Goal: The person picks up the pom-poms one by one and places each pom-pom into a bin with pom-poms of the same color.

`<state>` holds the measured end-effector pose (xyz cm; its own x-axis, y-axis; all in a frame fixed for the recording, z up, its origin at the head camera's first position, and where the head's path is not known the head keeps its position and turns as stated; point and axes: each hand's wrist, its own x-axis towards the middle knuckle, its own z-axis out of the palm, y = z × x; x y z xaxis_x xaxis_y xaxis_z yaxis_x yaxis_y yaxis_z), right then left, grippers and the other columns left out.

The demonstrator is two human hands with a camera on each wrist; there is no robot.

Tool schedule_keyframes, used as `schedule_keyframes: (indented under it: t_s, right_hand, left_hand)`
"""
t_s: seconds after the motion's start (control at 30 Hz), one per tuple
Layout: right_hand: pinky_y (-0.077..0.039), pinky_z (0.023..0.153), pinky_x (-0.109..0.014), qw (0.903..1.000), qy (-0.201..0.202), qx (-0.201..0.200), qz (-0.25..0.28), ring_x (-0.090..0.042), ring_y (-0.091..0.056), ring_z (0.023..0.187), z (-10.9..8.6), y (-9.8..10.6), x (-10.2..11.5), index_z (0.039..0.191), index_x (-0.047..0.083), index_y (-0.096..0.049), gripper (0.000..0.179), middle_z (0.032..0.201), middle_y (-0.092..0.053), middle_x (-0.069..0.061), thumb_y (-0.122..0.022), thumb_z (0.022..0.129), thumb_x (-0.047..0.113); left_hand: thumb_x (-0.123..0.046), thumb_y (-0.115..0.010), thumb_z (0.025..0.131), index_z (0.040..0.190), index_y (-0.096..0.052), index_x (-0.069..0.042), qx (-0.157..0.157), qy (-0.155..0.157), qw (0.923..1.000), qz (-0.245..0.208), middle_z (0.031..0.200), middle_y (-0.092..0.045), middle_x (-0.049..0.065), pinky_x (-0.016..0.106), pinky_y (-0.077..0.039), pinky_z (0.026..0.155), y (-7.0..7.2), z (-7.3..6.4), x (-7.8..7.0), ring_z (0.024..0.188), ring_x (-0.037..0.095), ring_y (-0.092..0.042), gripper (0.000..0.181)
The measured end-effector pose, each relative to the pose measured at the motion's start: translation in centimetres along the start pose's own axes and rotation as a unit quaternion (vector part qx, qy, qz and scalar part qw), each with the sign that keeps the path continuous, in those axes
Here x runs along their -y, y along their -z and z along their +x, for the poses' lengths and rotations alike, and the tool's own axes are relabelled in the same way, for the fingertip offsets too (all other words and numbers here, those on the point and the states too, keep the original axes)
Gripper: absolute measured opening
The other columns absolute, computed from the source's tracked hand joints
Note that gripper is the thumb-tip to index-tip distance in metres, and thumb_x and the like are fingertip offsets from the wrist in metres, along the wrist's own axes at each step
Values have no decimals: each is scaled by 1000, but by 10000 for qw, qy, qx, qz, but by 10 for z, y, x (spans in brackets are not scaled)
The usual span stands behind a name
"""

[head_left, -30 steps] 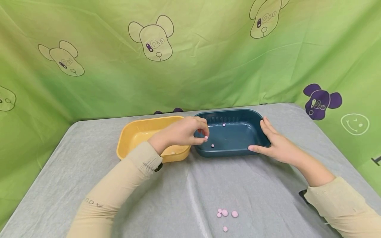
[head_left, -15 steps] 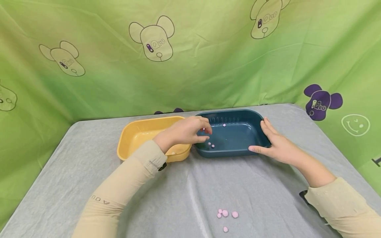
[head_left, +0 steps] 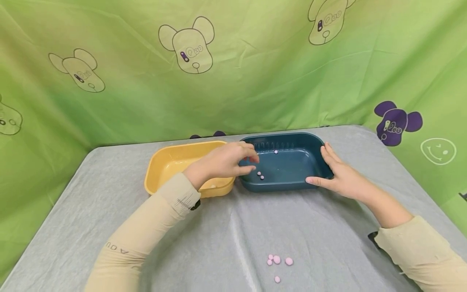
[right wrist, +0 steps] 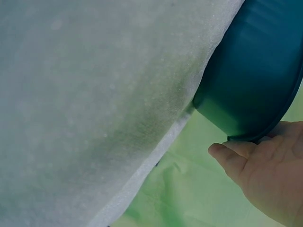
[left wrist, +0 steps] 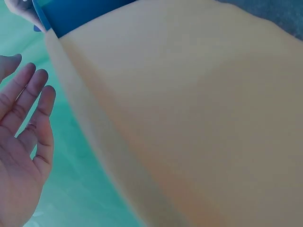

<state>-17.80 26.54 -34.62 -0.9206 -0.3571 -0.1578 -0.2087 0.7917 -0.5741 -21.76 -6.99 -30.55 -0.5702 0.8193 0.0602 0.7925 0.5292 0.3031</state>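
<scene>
My left hand (head_left: 226, 160) hovers over the left end of the dark blue basin (head_left: 288, 186), thumb and fingers apart. In the left wrist view its fingers (left wrist: 41, 80) are spread, with nothing seen held. Two small pink balls (head_left: 262, 177) lie close together on the basin floor just right of the thumb. Another small pink ball (head_left: 276, 152) is near the back wall. My right hand (head_left: 343, 176) rests against the basin's right end, fingers straight along the outside and thumb at the front rim. Part of the basin's left end is hidden behind my left hand.
A yellow basin (head_left: 155, 166) stands beside the blue one, partly under my left forearm, with a small pale thing (head_left: 213, 186) inside. Several pink balls (head_left: 277, 259) lie on the grey cloth (head_left: 204, 243) near the front. A green curtain (head_left: 240, 93) hangs behind the table.
My left hand has let go of a small pink ball, which now lies in the blue basin beside another one. Its thumb and fingers have parted. My right hand has stayed at the basin.
</scene>
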Motion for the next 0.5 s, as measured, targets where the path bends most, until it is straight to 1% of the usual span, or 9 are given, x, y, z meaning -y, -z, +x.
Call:
schedule_keyframes:
  t_s: [0.13, 0.23, 0.3, 0.37, 0.47, 0.5]
  right_hand:
    - [-13, 114, -70, 10000, -9, 2, -11, -47, 7, 151, 0, 0, -1, 157, 2, 9, 111, 162, 25, -13, -67, 91, 48]
    - [-13, 114, -70, 10000, -5, 5, -22, -47, 7, 151, 0, 0, -1, 156, 2, 9, 111, 162, 25, -13, -67, 91, 48]
    - [-13, 114, -70, 10000, -3, 6, -22, -48, 7, 150, 1, 0, -1, 156, 2, 9, 111, 162, 25, -14, -67, 91, 48]
    - [-13, 114, -70, 10000, 0, 6, -18, -48, 7, 150, 1, 0, -1, 156, 2, 9, 111, 162, 25, -14, -67, 91, 48]
    - [-13, 115, -70, 10000, 6, 3, -23, -48, 7, 150, 1, 0, 0, 156, 2, 9, 111, 162, 25, -14, -67, 91, 48]
    - [-13, 115, -70, 10000, 9, 1, -25, -48, 7, 150, 1, 0, 0, 156, 2, 9, 111, 162, 25, -14, -67, 91, 48]
  left_hand:
    - [-22, -62, 97, 117, -70, -10, 14, 11, 10000, -10, 113, -67, 2, 29, -51, 93, 0, -2, -3, 103, 16, -62, 26]
    - [-24, -61, 98, 120, -70, -11, 77, 66, 9999, 25, 119, -66, 2, 31, -49, 101, 1, -4, -6, 118, 18, -61, 27]
    - [-25, -60, 98, 121, -69, -11, 111, 67, 9999, 46, 121, -66, 1, 31, -48, 103, 1, -6, -8, 122, 18, -59, 28]
    - [-26, -60, 98, 121, -69, -11, 129, 47, 9999, 47, 121, -66, 1, 31, -48, 103, 1, -8, -10, 123, 17, -59, 29]
    - [-27, -60, 98, 121, -69, -12, 114, -13, 9999, -66, 121, -66, 0, 31, -51, 97, 1, -12, -12, 115, 16, -61, 29]
    - [-28, -60, 98, 121, -68, -12, 114, -22, 9999, -79, 122, -66, 0, 31, -51, 96, 0, -13, -13, 115, 16, -61, 29]
